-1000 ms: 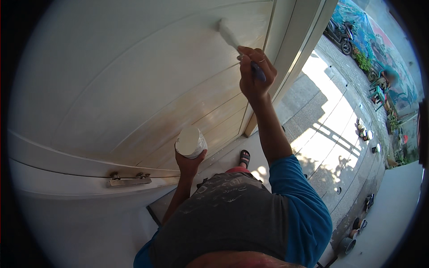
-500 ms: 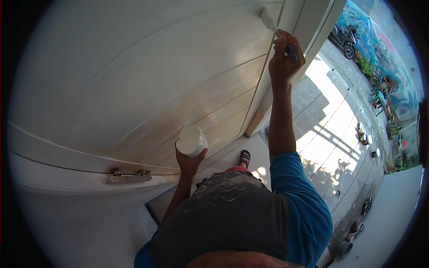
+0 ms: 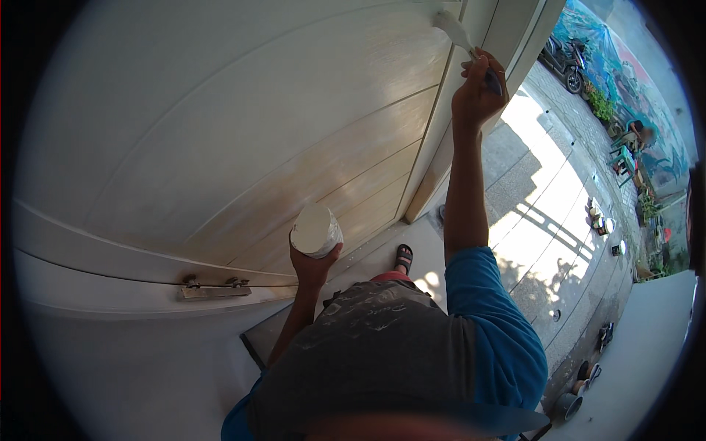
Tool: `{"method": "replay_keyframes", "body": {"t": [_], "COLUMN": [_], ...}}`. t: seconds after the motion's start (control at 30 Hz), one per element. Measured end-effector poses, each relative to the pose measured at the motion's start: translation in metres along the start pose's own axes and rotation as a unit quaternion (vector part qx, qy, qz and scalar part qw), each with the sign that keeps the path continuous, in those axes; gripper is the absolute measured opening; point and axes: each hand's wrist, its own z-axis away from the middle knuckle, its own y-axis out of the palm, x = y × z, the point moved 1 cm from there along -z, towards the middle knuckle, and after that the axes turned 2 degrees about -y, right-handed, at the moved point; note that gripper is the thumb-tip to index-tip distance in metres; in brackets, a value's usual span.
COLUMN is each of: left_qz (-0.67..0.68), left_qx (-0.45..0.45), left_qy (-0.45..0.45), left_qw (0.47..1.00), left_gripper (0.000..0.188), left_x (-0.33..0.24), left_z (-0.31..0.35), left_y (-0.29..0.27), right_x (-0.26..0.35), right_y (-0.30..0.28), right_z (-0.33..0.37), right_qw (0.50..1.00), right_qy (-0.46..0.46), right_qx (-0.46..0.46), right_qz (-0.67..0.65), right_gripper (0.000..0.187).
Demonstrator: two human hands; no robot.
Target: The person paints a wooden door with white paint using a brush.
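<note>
High on the right, my right hand [image 3: 479, 92] grips a paintbrush [image 3: 457, 33] by its dark handle. The white-coated bristles touch the upper right part of a grooved door [image 3: 323, 95], near its edge. White paint covers the door's upper part, while tan shows through thinly lower down. My left hand [image 3: 312, 266] is wrapped round a round tub of white paint [image 3: 316, 229], held at waist height in front of the door. The tub's side is smeared with paint.
A metal handle [image 3: 215, 292] juts from the door at lower left. The door frame [image 3: 507, 44] stands right of the brush. Outside, paint cans [image 3: 604, 226] and a grey bucket [image 3: 566, 406] stand on the paving. A seated person [image 3: 641, 136] and a motorbike [image 3: 570, 62] are farther off.
My right hand and the brush have shifted slightly right, the bristles still against the door. My left hand holds the paint tub in the same place.
</note>
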Motion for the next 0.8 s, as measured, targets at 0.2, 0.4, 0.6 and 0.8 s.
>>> {"method": "replay_keyframes", "body": {"t": [0.2,0.4,0.6,0.8], "left_qz": [0.000,-0.010,-0.014,-0.008], "left_qx": [-0.012,-0.014,-0.004,-0.010], "left_qy": [0.007,0.006,0.011,0.019], "left_qw": [1.000,1.000,1.000,1.000], "left_gripper": [0.088,0.088,0.088,0.087], "left_x": [0.000,-0.005,-0.004,0.001], "left_z": [-0.002,0.001,0.002,-0.001], "left_y": [-0.001,-0.003,-0.006,-0.009], "right_x": [0.088,0.048,-0.013,0.086], "right_y": [0.033,0.023,-0.012,0.025], "right_z": [0.059,0.033,0.009,0.098], "right_qw": [0.972,0.963,0.996,0.969], "right_qy": [-0.008,0.105,-0.036,-0.049], "right_qx": [0.170,0.101,-0.022,0.182], "right_qz": [-0.159,-0.228,0.075,-0.160], "right_gripper": [0.005,0.011,0.017,0.009]}}
